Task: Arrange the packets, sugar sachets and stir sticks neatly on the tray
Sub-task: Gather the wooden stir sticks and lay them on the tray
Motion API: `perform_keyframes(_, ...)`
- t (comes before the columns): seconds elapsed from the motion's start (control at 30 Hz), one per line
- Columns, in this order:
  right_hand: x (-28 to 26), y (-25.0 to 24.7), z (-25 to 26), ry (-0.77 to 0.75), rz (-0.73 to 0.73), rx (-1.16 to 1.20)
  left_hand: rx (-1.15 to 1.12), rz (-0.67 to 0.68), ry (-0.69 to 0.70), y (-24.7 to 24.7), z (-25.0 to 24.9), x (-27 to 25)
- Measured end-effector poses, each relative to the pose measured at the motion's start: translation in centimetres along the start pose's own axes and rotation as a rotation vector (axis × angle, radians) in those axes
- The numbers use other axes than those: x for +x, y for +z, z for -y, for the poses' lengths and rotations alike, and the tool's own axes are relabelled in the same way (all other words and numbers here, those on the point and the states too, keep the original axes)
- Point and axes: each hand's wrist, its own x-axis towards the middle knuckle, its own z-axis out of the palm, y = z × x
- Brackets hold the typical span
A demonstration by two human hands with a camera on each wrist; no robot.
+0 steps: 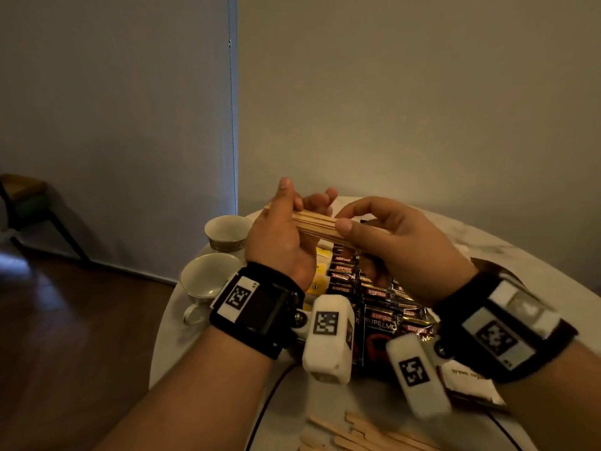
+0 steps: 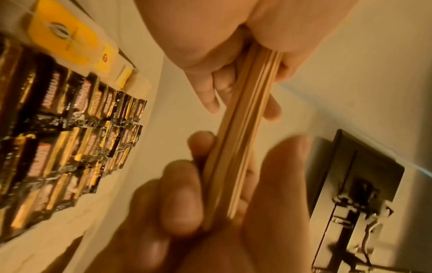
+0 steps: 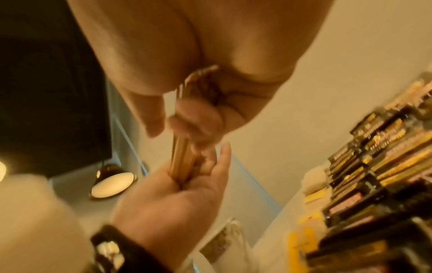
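**Both hands hold one bundle of stir sticks above the table**

Head view: the left hand and right hand are raised over the far part of a round white table, each curled round one end of a bundle of wooden stir sticks. The left thumb points up; the right thumb presses on the bundle's top. Below the hands, Kopiko coffee packets lie in overlapping rows, with yellow sachets just beside them on the left. Whether a tray lies under them cannot be told. Two white cups stand near the table's left edge, both showing bare insides. More loose stir sticks lie at the near edge, and a white sachet lies under the right wrist.

Left wrist view: the stir sticks run lengthwise between the left hand above and the right hand below, fingers of both wrapped round them. The coffee packets lie in rows to the left, with the yellow sachets beside them.

Right wrist view: blurred. The right hand grips the sticks from above; the left hand cups their lower end. The packets lie along the right.
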Motion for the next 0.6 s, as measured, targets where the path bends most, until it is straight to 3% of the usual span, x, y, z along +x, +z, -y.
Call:
perform_keyframes(0.07,0.0,0.8,-0.4,-0.118,-0.171,-0.178,0.055,-0.033,0.008,-0.1,0.3,0.0)
perform_keyframes(0.17,0.3,0.8,-0.5,-0.178,-0.301,-0.190,0.239,-0.078,0.076,0.2,0.3,-0.3)
perform_keyframes(0.4,0.2,-0.2,0.5,-0.111,-0.280,-0.048,0.539,-0.052,0.350,0.0,0.1,0.0)
perform_keyframes(0.6,1.1,-0.7,1.2,-0.055,-0.265,-0.067,0.788,-0.018,0.386,-0.4,0.6,-0.4)
